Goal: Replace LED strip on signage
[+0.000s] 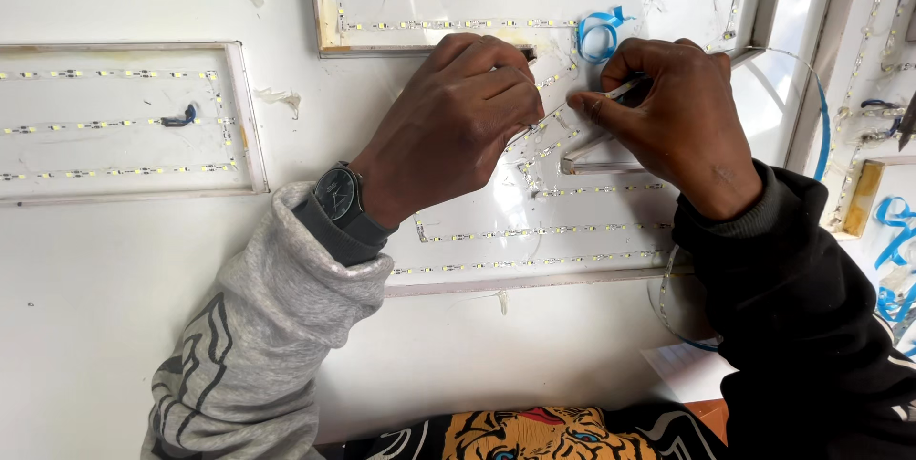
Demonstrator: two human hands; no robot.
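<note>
My left hand (pixel 453 121) is curled and presses down on a thin LED strip (pixel 544 150) inside a white framed sign letter (pixel 534 279). A dark wristwatch (pixel 339 195) shows above its grey sleeve. My right hand (pixel 677 121), in a black sleeve, pinches the same strip between thumb and forefinger close to the left hand's fingertips. Rows of small LEDs (pixel 544 229) run along the letter's floor below both hands. A curl of blue backing tape (pixel 601 32) lies just above the fingers.
Another white letter tray with LED rows (pixel 124 121) lies at the left on the white table (pixel 95 326). More framed pieces and blue tape (pixel 892 231) sit at the right edge. A long blue-edged strip loop (pixel 821 116) arcs past my right wrist.
</note>
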